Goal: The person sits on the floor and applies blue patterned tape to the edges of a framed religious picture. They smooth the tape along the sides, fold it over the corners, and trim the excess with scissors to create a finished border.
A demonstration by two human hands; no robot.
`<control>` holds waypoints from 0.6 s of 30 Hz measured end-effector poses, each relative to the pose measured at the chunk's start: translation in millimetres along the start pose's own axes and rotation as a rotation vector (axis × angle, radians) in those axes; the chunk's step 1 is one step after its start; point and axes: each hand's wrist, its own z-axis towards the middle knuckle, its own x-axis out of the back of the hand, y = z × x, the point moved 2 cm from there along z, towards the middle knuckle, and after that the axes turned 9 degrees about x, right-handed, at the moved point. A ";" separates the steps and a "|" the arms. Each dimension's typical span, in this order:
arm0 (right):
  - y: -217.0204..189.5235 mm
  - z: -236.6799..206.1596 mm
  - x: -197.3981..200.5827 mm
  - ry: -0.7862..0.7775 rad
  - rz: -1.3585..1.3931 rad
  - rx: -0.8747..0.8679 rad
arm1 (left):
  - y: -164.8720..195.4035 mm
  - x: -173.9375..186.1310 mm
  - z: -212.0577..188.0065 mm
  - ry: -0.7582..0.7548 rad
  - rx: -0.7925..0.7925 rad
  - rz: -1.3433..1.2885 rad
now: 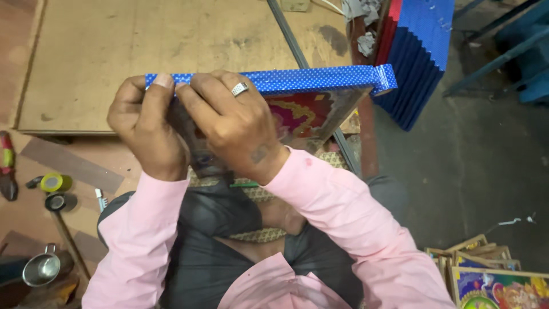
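Pink long sleeves (pixel 343 212) — silver ring (pixel 239 88) — dark trousers (pixel 200 257)

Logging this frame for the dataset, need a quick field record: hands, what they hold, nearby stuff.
left hand: pressing blue dotted tape along the top edge of the framed picture
right hand: gripping the same edge, ring on one finger
frame pose: tilted up on the lap
surface behind: wooden board
left floor: yellow tape roll, hammer
lower right: stack of framed pictures

Both hands press blue dotted tape (pixel 297 79) along the top edge of a framed picture (pixel 311 114): left hand (pixel 143 129) beside right hand (pixel 237 129), above a wooden board (pixel 143 46); more framed pictures (pixel 492 280) lie lower right.
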 end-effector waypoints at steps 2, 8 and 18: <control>11.8 -9.1 14.1 -0.040 -0.024 0.017 | -4.4 7.6 2.2 -0.003 -0.028 -0.040; 69.9 -48.6 84.7 -0.131 -0.116 -0.042 | -19.1 26.6 5.7 -0.034 -0.023 -0.053; 185.9 -181.5 188.5 0.069 0.022 -0.433 | -9.4 -31.5 -14.2 -0.188 0.241 0.150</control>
